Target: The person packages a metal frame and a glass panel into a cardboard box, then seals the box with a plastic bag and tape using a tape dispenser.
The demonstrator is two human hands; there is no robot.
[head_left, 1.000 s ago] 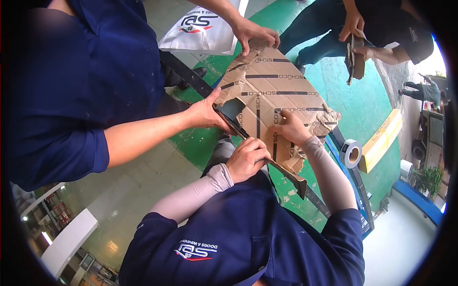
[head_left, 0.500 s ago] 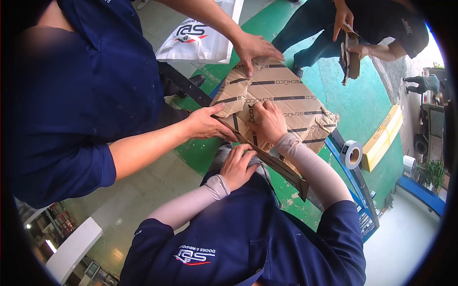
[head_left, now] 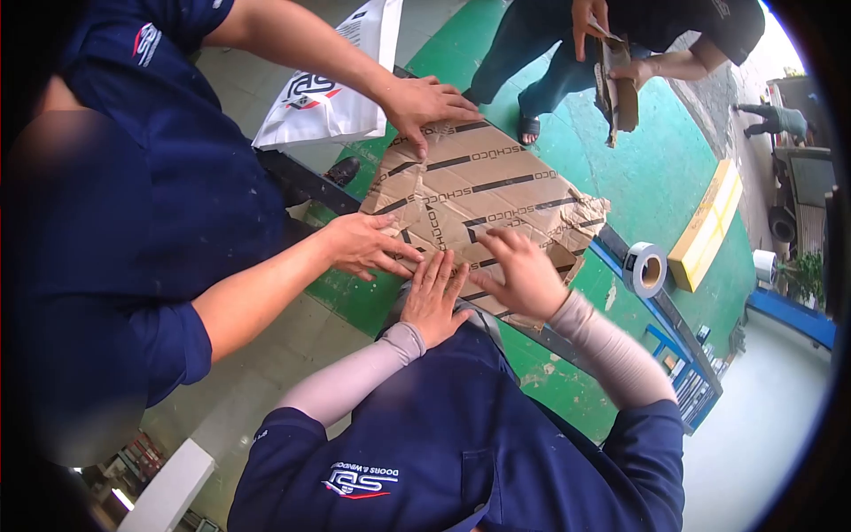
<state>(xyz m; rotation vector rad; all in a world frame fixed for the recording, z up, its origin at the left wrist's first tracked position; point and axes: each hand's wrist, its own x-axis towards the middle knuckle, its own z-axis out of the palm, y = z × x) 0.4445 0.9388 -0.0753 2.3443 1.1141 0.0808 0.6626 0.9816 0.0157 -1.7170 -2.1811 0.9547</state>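
Observation:
A brown cardboard-wrapped package (head_left: 523,183) printed with black stripes and lettering lies in front of me. My left hand (head_left: 432,306) rests flat on its near edge, fingers stretched out together. Over the near right part hovers my right hand (head_left: 525,277), fingers apart and slightly blurred, with nothing in it. A co-worker on the left presses one hand (head_left: 430,108) on the far left corner. That person's other hand (head_left: 365,244) lies at the near left corner, its fingertips close to my left hand. Torn, crumpled cardboard (head_left: 581,217) sticks out at the right corner.
A tape roll (head_left: 644,269) stands on the blue-and-black frame (head_left: 651,301) at right. Beyond it lies a long yellow box (head_left: 706,226). Another person at the back holds a torn cardboard piece (head_left: 618,89). A white printed bag (head_left: 332,80) is at upper left.
The near cardboard flap, which hung down, now lies folded against the package. My right hand has opened from a closed grip; my left has flattened on the edge. The co-worker's near hand has spread.

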